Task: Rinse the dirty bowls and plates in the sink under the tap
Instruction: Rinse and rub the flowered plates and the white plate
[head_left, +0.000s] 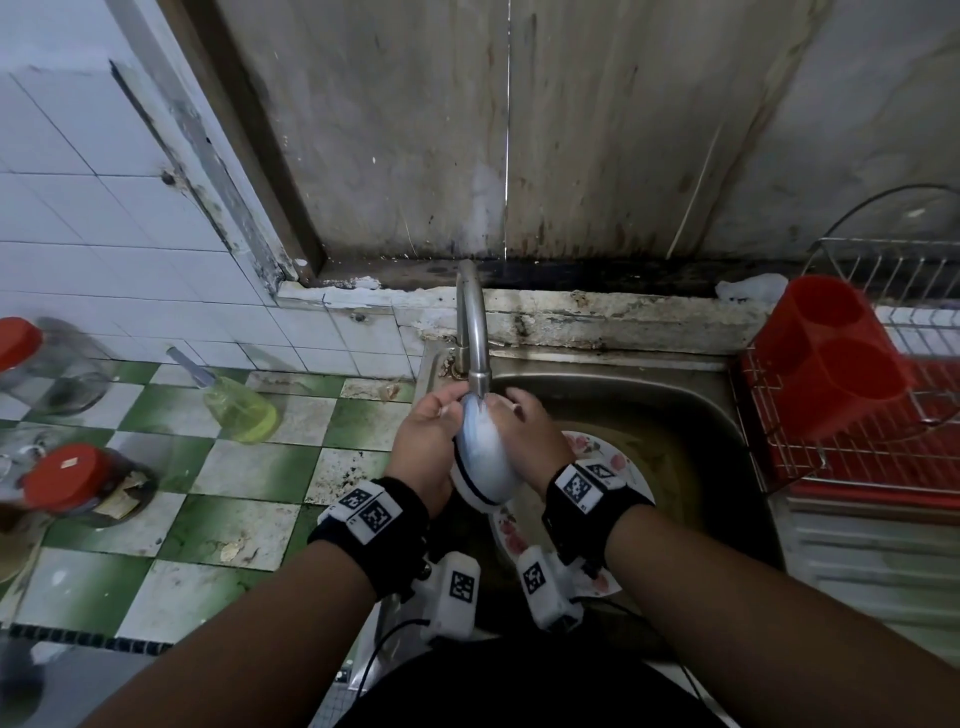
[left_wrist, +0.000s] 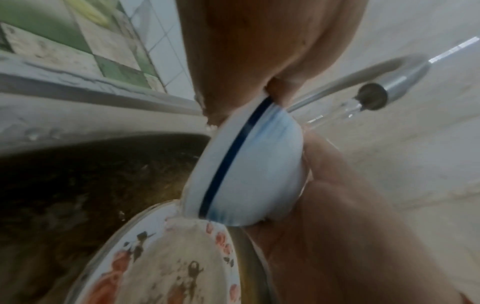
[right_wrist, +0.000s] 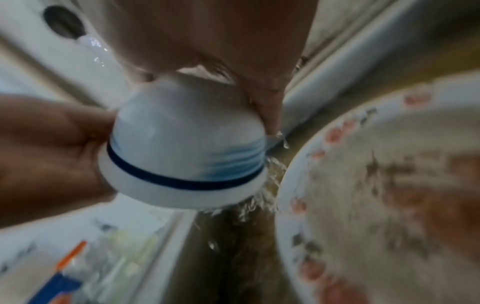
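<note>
1. Where the checkered bench (head_left: 249, 467) fills the 9 o'clock side of the head view, two red-lidded jars (head_left: 78, 483) stand at its left edge, and a bottle (head_left: 241, 410) of yellow liquid stands nearer the sink (head_left: 717, 415).
2. At the middle, the left hand (head_left: 428, 441) grasps the bowl (head_left: 485, 457) from the 9 o'clock side; in the right wrist view its fingers (right_wrist: 52, 148) press against the bowl's (right_wrist: 182, 148) rim and wall.
3. The bowl is white with a dark blue band near its rim, turned with its base up toward the tap (head_left: 475, 332), held above the sink directly under the spout.
4. Water runs from the tap (left_wrist: 374, 96) onto the bowl's (left_wrist: 249, 164) base and spills off its lower rim, as the right wrist view shows.
5. The right hand (head_left: 535, 441) holds the bowl from the 3 o'clock side, fingers curled over its base and wall.
6. Beneath both hands, a plate (head_left: 618, 462) with red flowers lies in the sink, its face smeared with brown residue in the left wrist view (left_wrist: 168, 257).
7. At 3 o'clock, a red holder (head_left: 831, 353) with two round wells sits in a wire rack (head_left: 857, 457) beside the sink.
</note>
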